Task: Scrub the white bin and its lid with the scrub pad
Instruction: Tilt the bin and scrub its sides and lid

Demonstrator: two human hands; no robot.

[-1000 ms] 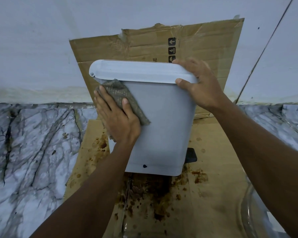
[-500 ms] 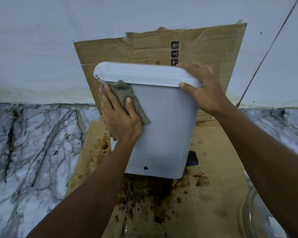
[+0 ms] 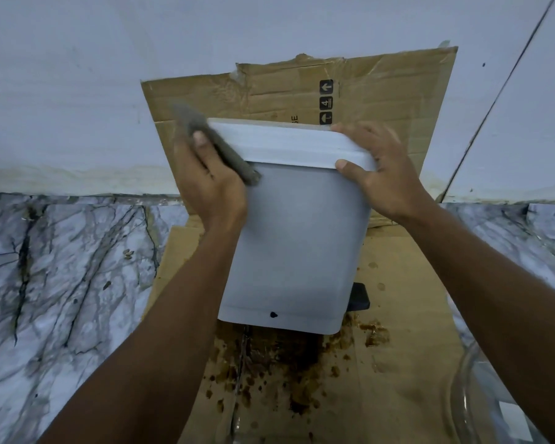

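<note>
Pale, evenly lit wall (image 3: 77,75) behind the cardboard sheet (image 3: 398,315), whose torn upper flap leans against it; a thin dark seam (image 3: 500,97) runs diagonally up the wall right of the cardboard. White marble surface (image 3: 61,283) with dark veins left and right of the cardboard, yellowed band (image 3: 77,177) at the wall's foot. Brown stains (image 3: 285,357) spatter the cardboard's near part; clear glass rim (image 3: 458,389) over its near right edge.

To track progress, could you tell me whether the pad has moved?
Yes: the pad rose from the side of the bin onto the left end of the lid.
</note>
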